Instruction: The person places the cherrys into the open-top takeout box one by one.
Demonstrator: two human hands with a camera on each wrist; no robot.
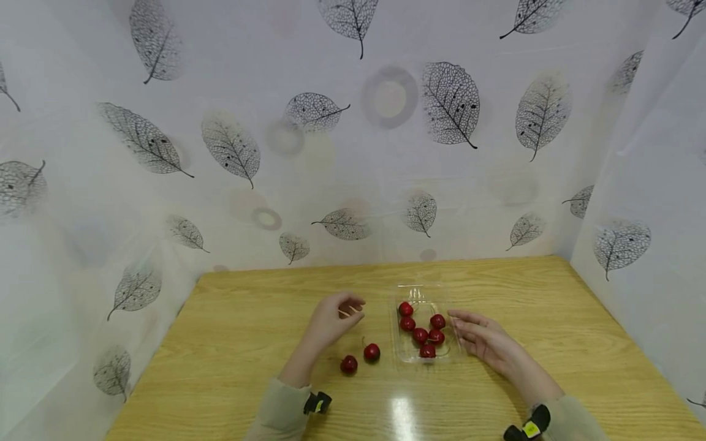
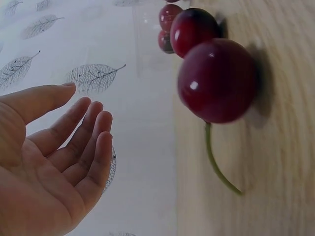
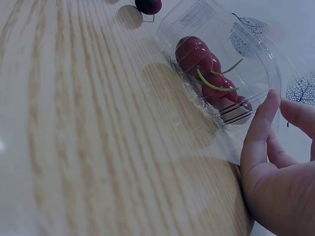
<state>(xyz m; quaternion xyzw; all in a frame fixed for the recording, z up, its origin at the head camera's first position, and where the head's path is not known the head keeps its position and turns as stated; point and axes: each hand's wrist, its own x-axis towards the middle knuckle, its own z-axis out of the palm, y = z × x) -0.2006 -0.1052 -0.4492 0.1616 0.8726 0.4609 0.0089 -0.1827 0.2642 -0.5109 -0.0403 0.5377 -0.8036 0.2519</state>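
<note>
A clear plastic box point(image 1: 405, 354) with several red cherries point(image 1: 420, 335) in it stands on the table. My right hand point(image 1: 488, 344) is at its right side, fingers extended and fingertips touching the box's edge; in the right wrist view, green stems show on the cherries point(image 3: 192, 55) inside. Left of the box, my left hand point(image 1: 334, 318) hovers above the table with loosely bent fingers; its palm point(image 2: 54, 182) holds nothing. Two loose cherries lie between that hand and the box: one nearer the box point(image 1: 372, 353) and one nearer the left wrist point(image 1: 349, 365).
The wooden table point(image 1: 231, 367) runs back to a pale sheet point(image 1: 386, 165) printed with dark leaves, which also hangs at both sides. Each wrist wears a black strap, such as the right one point(image 1: 528, 424).
</note>
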